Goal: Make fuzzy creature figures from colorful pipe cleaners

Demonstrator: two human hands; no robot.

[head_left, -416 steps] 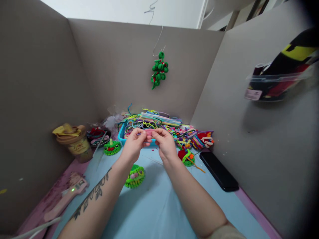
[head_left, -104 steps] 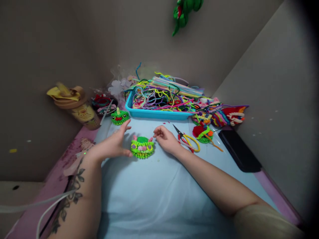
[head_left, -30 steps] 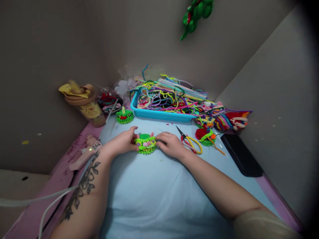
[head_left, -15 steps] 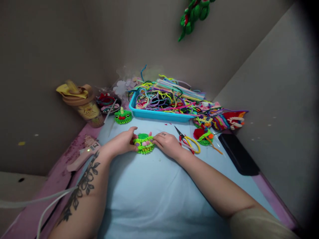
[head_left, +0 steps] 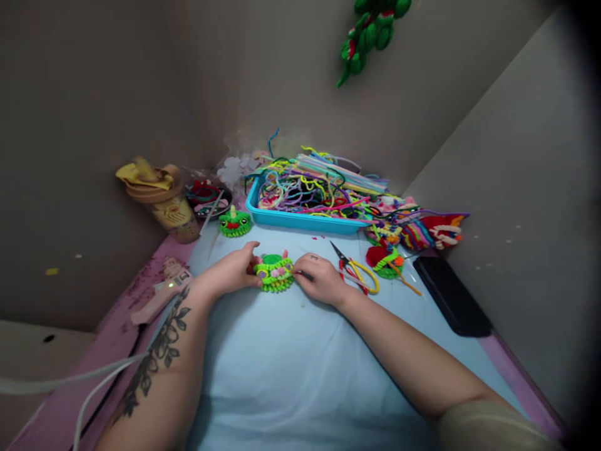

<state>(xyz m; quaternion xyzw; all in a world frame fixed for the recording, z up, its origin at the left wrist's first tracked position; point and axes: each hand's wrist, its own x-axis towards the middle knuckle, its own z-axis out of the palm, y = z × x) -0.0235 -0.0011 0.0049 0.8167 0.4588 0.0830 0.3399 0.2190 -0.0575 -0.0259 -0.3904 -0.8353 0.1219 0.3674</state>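
Observation:
In the middle of the blue cloth stands a lime-green fuzzy-wire animal head (head_left: 276, 275) with pink ears, purple-ringed eyes and a dark green top. My left hand (head_left: 241, 266) grips its left side, thumb raised and fingers partly hidden behind it. At the right edge of the head, my right hand (head_left: 319, 277) is closed in a pinch. A small dark shape shows between its fingers, too unclear to name. Just right of that hand lie scissors (head_left: 353, 269) with yellow and red handles. A finished-looking green head (head_left: 235, 222) with a horn sits farther back on the left.
Behind the hands a blue tray (head_left: 305, 220) overflows with colourful fuzzy wires. To the right lie a red-and-green piece (head_left: 385, 260) and a black phone-like slab (head_left: 451, 295). On the left are a drink cup (head_left: 171, 210), a pink glue-gun-like tool (head_left: 162, 297) and white cables (head_left: 107, 369).
My right hand's fingers have curled into a pinch, and a dark shape now shows between them. The left hand keeps its hold. The whole view has shifted slightly.

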